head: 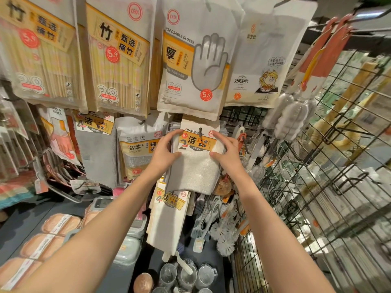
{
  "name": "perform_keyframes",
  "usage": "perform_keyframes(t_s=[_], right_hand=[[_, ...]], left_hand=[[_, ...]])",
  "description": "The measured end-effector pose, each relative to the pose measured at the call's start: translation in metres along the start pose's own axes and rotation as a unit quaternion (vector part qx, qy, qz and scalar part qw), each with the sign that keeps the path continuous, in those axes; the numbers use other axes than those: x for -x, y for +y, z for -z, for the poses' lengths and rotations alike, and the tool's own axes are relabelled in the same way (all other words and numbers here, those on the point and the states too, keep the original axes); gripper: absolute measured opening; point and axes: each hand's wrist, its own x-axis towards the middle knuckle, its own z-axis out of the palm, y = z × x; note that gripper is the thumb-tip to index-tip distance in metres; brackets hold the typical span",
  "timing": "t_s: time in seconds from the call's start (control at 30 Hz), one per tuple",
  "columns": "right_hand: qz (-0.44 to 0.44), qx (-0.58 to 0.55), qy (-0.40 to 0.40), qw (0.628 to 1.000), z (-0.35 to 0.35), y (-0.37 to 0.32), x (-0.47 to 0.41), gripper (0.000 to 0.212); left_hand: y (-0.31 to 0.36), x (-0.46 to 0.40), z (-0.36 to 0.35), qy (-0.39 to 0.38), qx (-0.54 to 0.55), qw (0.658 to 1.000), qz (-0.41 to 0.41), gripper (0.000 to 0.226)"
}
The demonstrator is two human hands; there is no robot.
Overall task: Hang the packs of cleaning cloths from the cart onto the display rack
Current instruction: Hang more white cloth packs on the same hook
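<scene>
My two hands hold a cloth pack (195, 159) up at the rack (243, 115).
Left hand (164, 153) and right hand (227, 154) pinch its card edges, just below the glove bag (190, 66).

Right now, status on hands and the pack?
Both hands, left and right, grip cleaning towel pack at rack. Glove pack overhangs above.

- Both bare forearms are reaching up and forward, converging toward the middle
- The left hand (164, 149) is gripping with its thumb in front and its fingers curled over the upper edge
- The right hand (227, 151) is mirroring it, fingers apparently pinching, though the fingertips are partly hidden
</scene>
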Motion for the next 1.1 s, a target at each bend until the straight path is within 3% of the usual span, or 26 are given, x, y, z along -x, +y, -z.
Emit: perform_keyframes(t_s=[0.57,1.1], right_hand=[[-0.023,0.051,-0.036,0.998,0.003,-0.002,0.003,0.071],[-0.068,0.061,-0.024,0.996,0.015,0.011,0.047,0.075]], left_hand=[[0.018,0.003,0.000,-0.023,0.032,0.999,0.024,0.065],[-0.010,0.039,0.000,-0.001,-0.020,0.992,0.123,0.074]])
